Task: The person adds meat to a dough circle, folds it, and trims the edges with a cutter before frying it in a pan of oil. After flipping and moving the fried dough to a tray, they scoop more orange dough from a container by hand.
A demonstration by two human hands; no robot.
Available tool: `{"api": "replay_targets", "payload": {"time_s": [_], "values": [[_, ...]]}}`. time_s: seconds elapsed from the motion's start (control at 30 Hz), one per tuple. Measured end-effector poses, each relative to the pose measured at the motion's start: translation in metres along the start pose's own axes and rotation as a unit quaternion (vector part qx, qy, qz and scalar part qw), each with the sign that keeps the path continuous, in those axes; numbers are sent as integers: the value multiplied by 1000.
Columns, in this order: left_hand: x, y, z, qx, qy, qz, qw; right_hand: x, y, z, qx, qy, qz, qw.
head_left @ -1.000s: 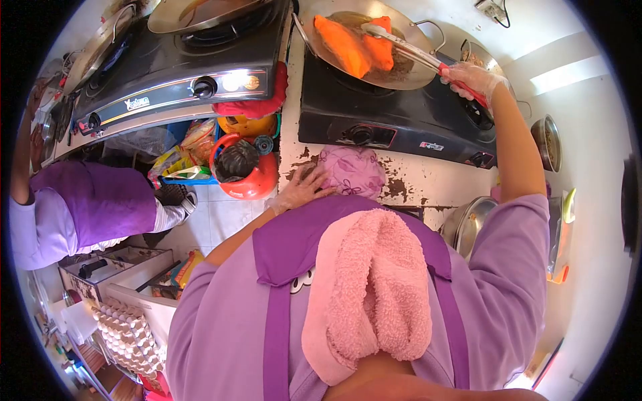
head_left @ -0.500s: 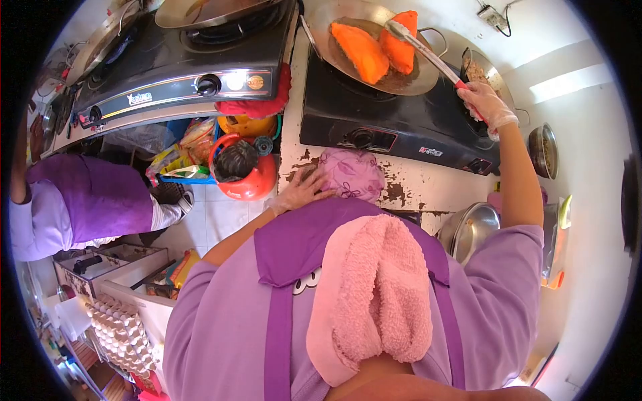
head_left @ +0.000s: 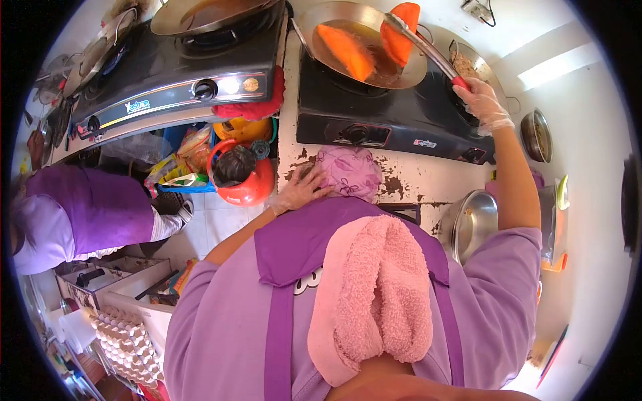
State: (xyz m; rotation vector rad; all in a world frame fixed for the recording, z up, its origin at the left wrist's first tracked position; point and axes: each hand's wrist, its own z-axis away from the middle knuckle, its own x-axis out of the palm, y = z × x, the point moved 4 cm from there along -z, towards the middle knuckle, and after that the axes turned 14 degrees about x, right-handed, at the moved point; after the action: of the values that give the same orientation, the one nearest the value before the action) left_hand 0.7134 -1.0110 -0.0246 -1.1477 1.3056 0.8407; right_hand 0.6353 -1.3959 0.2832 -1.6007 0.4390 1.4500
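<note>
My right hand (head_left: 483,105), in a clear plastic glove, is closed on the red handle of metal tongs (head_left: 428,48). The tongs' tips are at one orange piece (head_left: 401,41), which is raised on edge at the right side of the pan (head_left: 416,75). A second orange piece (head_left: 344,52) lies in oil in the same pan. My left hand (head_left: 302,190), also gloved, rests on the counter's edge with its fingers spread, beside a pink patterned cloth bundle (head_left: 348,172). Nothing is held in it.
Under the pan is a black stove (head_left: 394,127). Another stove (head_left: 174,73) with a large pan (head_left: 200,17) stands left. A red container (head_left: 246,190) is below it. Metal bowls (head_left: 476,224) are at the right. A person in purple (head_left: 100,200) is at the far left.
The tongs have lifted the right orange piece more upright. The left orange piece now lies slightly lower relative to the pan and looks blurred. My left hand has stayed on the counter.
</note>
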Motion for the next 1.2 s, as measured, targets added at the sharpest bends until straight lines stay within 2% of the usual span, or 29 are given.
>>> {"api": "replay_targets", "payload": {"time_s": [0.1, 0.13, 0.2, 0.37, 0.43, 0.63, 0.67, 0.73, 0.9, 0.97, 1.03, 1.13, 1.2], "values": [[2, -2, 0, 9, -2, 0, 1000, 6, -2, 6, -27, 24, 21, 999], [2, -1, 0, 13, -1, -3, 1000, 6, -6, 9, -72, 65, 70, 993], [-5, -2, 1, -8, 60, 53, 997, 9, -18, 25, -136, 144, 128, 972], [-14, -1, 1, 0, 59, 55, 997, 8, -36, 55, -119, 185, 202, 955], [-18, 0, 0, 15, 74, 34, 997, 12, -36, 62, -168, 270, 275, 907], [-34, -1, -1, 6, 61, 92, 994, 24, -44, 90, -189, 327, 278, 883], [-33, -1, -1, 1, 45, 131, 990, 27, -46, 94, -194, 336, 285, 877], [-34, 1, 0, 8, 27, 116, 993, 33, -49, 102, -211, 378, 297, 851], [-40, 3, -1, -3, -20, 116, 993, 40, -58, 117, -176, 356, 292, 870], [-41, 4, -1, 8, -12, 94, 995, 44, -61, 123, -207, 375, 269, 863], [-41, 5, -1, 4, -39, 95, 995, 45, -63, 126, -196, 363, 253, 875], [-33, 6, -2, -5, -51, 80, 995, 40, -69, 131, -124, 249, 180, 944], [-30, 7, -2, -1, -51, 79, 996, 47, -63, 120, -100, 236, 126, 958]]}}
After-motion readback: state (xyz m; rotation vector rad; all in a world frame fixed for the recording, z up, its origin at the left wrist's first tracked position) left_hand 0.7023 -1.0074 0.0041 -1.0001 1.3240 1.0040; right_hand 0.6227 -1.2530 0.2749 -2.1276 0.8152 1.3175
